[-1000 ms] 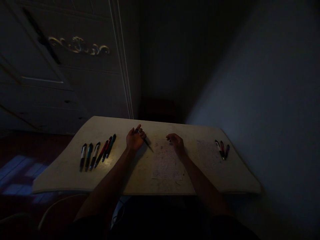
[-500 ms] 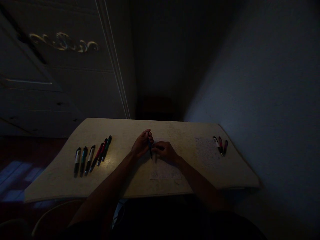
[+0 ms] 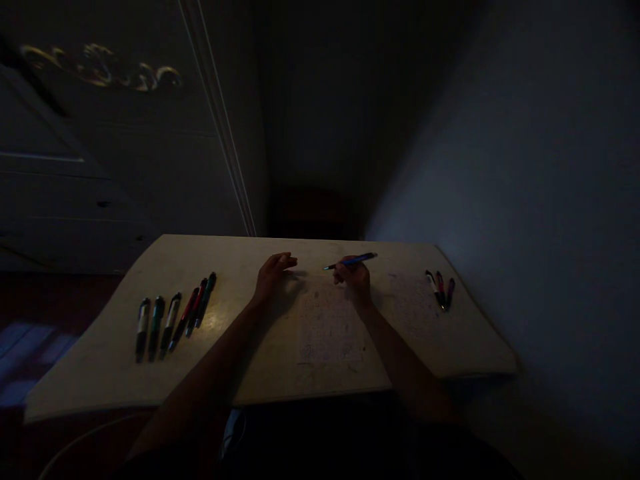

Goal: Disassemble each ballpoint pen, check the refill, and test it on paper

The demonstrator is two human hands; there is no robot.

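Observation:
My right hand (image 3: 356, 280) grips a blue pen (image 3: 362, 259) between thumb and fingers. The pen lies almost level, its silver tip pointing left, above the far edge of a sheet of paper (image 3: 330, 327) covered with dark marks. To the left, my left hand (image 3: 273, 275) holds nothing; its fingers reach to the right, somewhat apart, near the paper's far left corner. The dim light hides the finger details.
Several pens (image 3: 173, 323) lie side by side on the left of the pale table (image 3: 260, 373). At the right are a second marked sheet (image 3: 413, 303) and three more pens (image 3: 441, 290). A wall (image 3: 550, 200) borders the right side, a cabinet (image 3: 125, 153) the far left.
The blue pen has gone from my left hand into my right and turned from upright to nearly level. My hands have moved apart, uncovering the middle sheet. The view has shifted slightly.

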